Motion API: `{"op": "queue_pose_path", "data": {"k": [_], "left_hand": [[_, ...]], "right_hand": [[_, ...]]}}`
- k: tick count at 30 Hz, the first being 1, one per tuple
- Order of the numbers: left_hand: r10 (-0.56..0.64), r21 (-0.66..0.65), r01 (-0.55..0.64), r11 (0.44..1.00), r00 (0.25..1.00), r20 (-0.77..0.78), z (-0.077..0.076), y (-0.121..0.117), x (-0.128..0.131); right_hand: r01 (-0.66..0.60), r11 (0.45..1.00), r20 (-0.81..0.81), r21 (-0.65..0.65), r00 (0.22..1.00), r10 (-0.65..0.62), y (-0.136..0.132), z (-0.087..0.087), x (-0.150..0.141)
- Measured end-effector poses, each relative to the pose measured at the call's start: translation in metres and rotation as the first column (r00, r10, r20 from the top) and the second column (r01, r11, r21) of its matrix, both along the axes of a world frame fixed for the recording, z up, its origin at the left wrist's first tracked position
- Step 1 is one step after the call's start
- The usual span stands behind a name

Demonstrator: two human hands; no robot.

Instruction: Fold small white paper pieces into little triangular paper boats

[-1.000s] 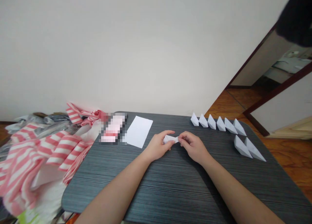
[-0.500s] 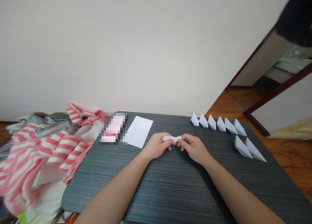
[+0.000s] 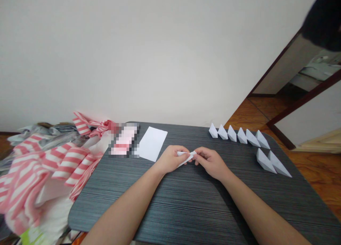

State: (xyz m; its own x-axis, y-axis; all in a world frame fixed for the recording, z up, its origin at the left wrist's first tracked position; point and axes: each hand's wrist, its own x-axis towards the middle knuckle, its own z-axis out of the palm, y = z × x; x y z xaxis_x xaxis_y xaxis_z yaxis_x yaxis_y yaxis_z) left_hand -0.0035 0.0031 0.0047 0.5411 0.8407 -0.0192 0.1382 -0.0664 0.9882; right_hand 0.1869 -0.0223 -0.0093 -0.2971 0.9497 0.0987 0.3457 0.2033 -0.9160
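Your left hand [image 3: 170,159] and right hand [image 3: 211,163] each pinch the folded white paper [image 3: 185,156]; a slack pinch could let it spring open.

Inspection result: 0 legible texts, labels, brands, numbers or signs in view. The one likely carrier, a pixelated pink object [image 3: 124,140] lying just beside a sheet of white paper [image 3: 152,144], is too obscured to read (the blocks hide any print it may bear).
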Motion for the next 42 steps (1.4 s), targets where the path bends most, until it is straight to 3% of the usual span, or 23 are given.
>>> {"op": "queue_pose_path", "data": {"k": [6, 12, 18, 31, 42], "left_hand": [[0.022, -0.074, -0.021, 0.997, 1.000, 0.012, -0.002, 0.000, 0.000], [0.025, -0.146, -0.015, 0.989, 0.997, 0.070, -0.003, 0.001, 0.001], [0.019, -0.118, -0.010, 0.993, 0.997, 0.071, -0.002, 0.002, 0.000], [0.048, -0.189, -0.030, 0.982, 0.995, 0.093, -0.008, 0.003, 0.002], [0.027, -0.050, -0.028, 0.998, 0.999, -0.019, 0.005, 0.003, -0.002]], "right_hand": [[0.012, 1.000, -0.162, -0.023, 0.987, -0.016, 0.000, -0.005, 0.000], [0.008, 0.999, -0.133, -0.032, 0.991, -0.012, -0.002, -0.007, 0.002], [0.009, 0.998, -0.219, -0.067, 0.975, -0.024, -0.001, -0.009, 0.000], [0.019, 0.998, -0.080, 0.062, 0.997, -0.014, 0.000, -0.003, 0.002], [-0.028, 0.985, 0.036, 0.169, 0.999, 0.022, -0.002, 0.007, 0.003]]}}
